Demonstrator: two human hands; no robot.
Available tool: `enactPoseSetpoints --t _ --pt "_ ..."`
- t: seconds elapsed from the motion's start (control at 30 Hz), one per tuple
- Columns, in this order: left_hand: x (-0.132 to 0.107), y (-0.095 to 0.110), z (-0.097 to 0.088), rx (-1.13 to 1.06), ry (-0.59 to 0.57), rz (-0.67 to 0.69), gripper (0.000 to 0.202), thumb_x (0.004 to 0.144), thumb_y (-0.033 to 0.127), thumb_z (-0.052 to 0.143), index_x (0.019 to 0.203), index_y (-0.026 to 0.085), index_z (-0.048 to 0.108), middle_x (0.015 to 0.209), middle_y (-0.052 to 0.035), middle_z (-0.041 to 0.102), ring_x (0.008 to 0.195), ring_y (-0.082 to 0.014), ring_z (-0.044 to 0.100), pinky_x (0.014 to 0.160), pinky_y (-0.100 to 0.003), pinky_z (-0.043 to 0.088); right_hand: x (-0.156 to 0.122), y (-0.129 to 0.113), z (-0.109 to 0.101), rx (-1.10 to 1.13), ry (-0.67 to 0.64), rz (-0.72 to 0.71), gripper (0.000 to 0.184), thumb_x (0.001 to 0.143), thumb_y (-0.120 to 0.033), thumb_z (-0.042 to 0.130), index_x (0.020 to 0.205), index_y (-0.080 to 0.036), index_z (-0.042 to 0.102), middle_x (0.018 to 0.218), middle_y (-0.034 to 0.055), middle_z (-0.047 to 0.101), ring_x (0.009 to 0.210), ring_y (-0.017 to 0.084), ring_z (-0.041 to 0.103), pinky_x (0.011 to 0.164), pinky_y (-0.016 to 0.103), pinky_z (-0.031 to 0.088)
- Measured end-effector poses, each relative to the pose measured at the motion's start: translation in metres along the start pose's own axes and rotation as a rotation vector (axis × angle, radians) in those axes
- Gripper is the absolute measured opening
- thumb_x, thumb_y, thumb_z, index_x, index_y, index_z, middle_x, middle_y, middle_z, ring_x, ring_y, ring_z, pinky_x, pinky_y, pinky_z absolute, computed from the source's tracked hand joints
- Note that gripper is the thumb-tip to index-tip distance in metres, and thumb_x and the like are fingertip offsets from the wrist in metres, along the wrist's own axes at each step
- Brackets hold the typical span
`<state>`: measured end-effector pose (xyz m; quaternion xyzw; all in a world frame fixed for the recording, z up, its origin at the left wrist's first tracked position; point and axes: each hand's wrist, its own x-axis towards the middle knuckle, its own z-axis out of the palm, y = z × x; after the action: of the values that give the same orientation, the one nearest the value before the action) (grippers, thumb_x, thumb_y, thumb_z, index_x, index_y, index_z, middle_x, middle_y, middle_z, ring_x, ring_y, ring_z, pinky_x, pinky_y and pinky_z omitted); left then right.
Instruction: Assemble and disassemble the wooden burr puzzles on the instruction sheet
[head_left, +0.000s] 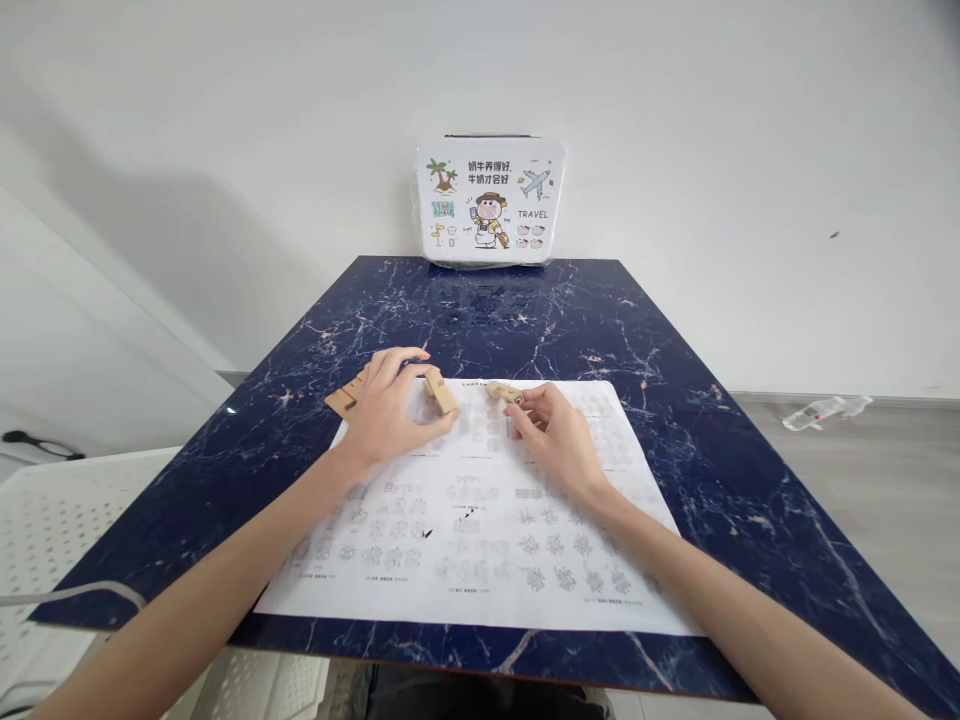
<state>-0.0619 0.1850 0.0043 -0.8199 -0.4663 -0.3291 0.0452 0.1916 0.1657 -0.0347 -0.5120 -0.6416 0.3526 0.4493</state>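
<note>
My left hand curves round a small light wooden block, which sits between its index fingertip and thumb tip. Closed in a pinch, my right hand holds a light wooden piece with dark marks on its end. Part of that piece is hidden by the fingers. Both hands are over the upper part of a white printed sheet covered in rows of small grey diagrams. Flat, notched wooden pieces lie just left of my left hand, partly covered by it.
The sheet lies on a dark blue marble-patterned table. A white cartoon-printed case stands at the back against the wall. White perforated plastic and a cable are at left. A clear plastic item lies on the floor at right.
</note>
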Motion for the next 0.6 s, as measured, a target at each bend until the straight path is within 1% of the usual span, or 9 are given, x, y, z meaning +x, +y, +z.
enactPoseSetpoints --t 0.07,0.17,0.27,0.37,0.4,0.47,0.53,0.6 --pt "0.001 -0.010 -0.002 0.049 -0.024 -0.046 0.041 0.080 0.052 0.080 0.107 0.024 0.067 0.134 -0.0113 0.060 0.131 -0.0370 0.049 0.113 -0.061 0.040 0.002 0.003 -0.002 -0.103 0.019 -0.050 0.021 0.098 -0.045 0.058 0.102 -0.024 0.057 0.086 0.0052 0.076 0.067 0.021 0.068 0.063 0.035 0.048" --pt "0.002 -0.022 -0.005 0.088 -0.106 -0.076 0.044 0.078 0.060 0.079 0.102 0.024 0.071 0.131 -0.0120 0.062 0.131 -0.0400 0.047 0.112 -0.064 0.039 0.003 0.007 -0.003 -0.264 0.040 -0.122 0.019 0.099 -0.041 0.056 0.105 -0.024 0.059 0.092 0.0063 0.077 0.071 0.023 0.068 0.063 0.035 0.046" --pt "0.002 -0.027 -0.006 0.130 -0.189 -0.050 0.048 0.077 0.065 0.076 0.100 0.022 0.074 0.128 -0.0139 0.065 0.129 -0.0419 0.047 0.111 -0.065 0.038 0.004 0.008 -0.002 -0.377 0.015 -0.158 0.015 0.099 -0.034 0.055 0.109 -0.024 0.060 0.091 0.0047 0.077 0.073 0.023 0.067 0.062 0.034 0.044" --pt "0.001 -0.026 -0.005 0.162 -0.213 -0.024 0.050 0.079 0.066 0.073 0.102 0.022 0.074 0.127 -0.0144 0.066 0.129 -0.0412 0.049 0.111 -0.064 0.039 0.003 0.007 -0.001 -0.399 -0.039 -0.189 0.018 0.098 -0.028 0.053 0.113 -0.024 0.062 0.097 0.0052 0.076 0.079 0.023 0.067 0.066 0.035 0.046" --pt "0.001 -0.026 -0.004 0.160 -0.221 -0.025 0.051 0.080 0.066 0.072 0.106 0.022 0.074 0.127 -0.0142 0.066 0.129 -0.0406 0.050 0.111 -0.063 0.039 0.003 0.007 -0.001 -0.392 -0.058 -0.206 0.020 0.098 -0.027 0.053 0.115 -0.023 0.062 0.100 0.0061 0.075 0.082 0.023 0.067 0.069 0.036 0.047" --pt "0.000 -0.024 -0.002 0.134 -0.253 -0.030 0.058 0.083 0.066 0.070 0.121 0.021 0.070 0.132 -0.0144 0.065 0.132 -0.0394 0.050 0.114 -0.061 0.040 0.003 0.006 0.000 -0.378 -0.090 -0.248 0.023 0.098 -0.026 0.053 0.119 -0.022 0.063 0.106 0.0081 0.074 0.085 0.023 0.067 0.073 0.038 0.050" --pt "-0.002 -0.023 0.000 0.087 -0.307 -0.045 0.071 0.088 0.065 0.066 0.142 0.020 0.058 0.144 -0.0155 0.060 0.140 -0.0377 0.048 0.118 -0.057 0.039 0.003 0.006 0.001 -0.369 -0.117 -0.297 0.025 0.099 -0.024 0.053 0.121 -0.022 0.064 0.111 0.0095 0.074 0.089 0.024 0.068 0.079 0.041 0.053" --pt "-0.005 -0.022 0.002 0.035 -0.370 -0.070 0.080 0.093 0.066 0.062 0.157 0.022 0.042 0.158 -0.0154 0.050 0.146 -0.0359 0.045 0.120 -0.054 0.038 0.002 0.006 0.002 -0.359 -0.161 -0.361 0.029 0.099 -0.022 0.053 0.126 -0.023 0.064 0.118 0.0102 0.073 0.100 0.027 0.067 0.087 0.044 0.054"
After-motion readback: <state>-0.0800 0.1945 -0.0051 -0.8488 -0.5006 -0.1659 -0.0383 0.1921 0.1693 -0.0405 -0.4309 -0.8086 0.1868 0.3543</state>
